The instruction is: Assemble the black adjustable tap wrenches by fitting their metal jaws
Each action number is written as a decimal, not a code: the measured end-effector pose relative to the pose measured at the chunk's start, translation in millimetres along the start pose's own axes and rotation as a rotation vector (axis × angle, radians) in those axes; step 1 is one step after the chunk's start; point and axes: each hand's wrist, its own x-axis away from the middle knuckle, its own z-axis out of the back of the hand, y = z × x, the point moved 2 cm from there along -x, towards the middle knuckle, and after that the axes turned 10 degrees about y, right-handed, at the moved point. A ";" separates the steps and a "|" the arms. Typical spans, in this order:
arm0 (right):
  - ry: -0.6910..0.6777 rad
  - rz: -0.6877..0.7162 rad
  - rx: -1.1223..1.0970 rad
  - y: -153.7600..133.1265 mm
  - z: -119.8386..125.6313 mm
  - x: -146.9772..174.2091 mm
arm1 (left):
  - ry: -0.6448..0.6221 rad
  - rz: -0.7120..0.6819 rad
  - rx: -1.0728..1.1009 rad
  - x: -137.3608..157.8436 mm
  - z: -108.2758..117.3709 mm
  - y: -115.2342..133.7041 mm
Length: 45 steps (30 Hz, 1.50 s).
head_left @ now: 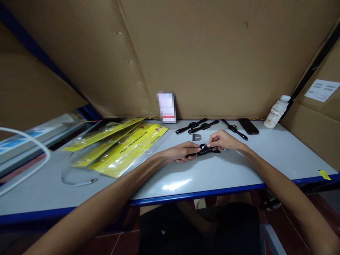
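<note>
Black metal, by its look, makes up the two-handled tool (pixel 204 151) that I'm watching, held at the tabletop between both hands. Its long axis runs left to right from where I sit, roughly in line with the table's front edge. The left hand (pixel 185 151) has its fingers wrapped around the left handle. The right hand (pixel 221 141) comes in from the other side, thumb and fingertips closed on the body just right of the middle; whether they also pinch some small part there, I can't tell. Neither hand is the nearer, since both touch it. I judge that the relation to mind is right fingertips to tool centre, where a pale round spot shows between the hands.

Just beyond the tool, on the far side, a flat grey metal plate (pixel 196 137) lies apart from the fingers. Behind that, two similar black tools (pixel 191 126) lie side by side at a slant, and a third black tool (pixel 234 129) slants the other way, near a dark phone (pixel 248 126). A white bottle (pixel 275 113) stands at the far right. Yellow packages (pixel 132 148) overlap to the left, beyond the left forearm, so I'd call that side the tighter one. Towards me, I see bare grey tabletop (pixel 228 170) up to the blue front edge (pixel 191 196), which gives the freest room.
</note>
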 end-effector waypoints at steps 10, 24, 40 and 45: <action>0.245 0.188 0.181 -10.5 -1.8 3.9 | -0.005 0.003 -0.004 0.0 -0.9 -0.8; 0.370 0.807 0.950 -36.3 -30.9 22.2 | -0.005 0.003 -0.011 0.6 -2.4 2.5; 0.194 0.577 0.445 -29.2 -4.4 16.5 | -0.068 0.031 -0.022 1.1 1.3 2.3; 0.070 0.522 0.399 -34.0 -8.9 18.4 | -0.127 0.039 -0.040 4.4 2.5 4.0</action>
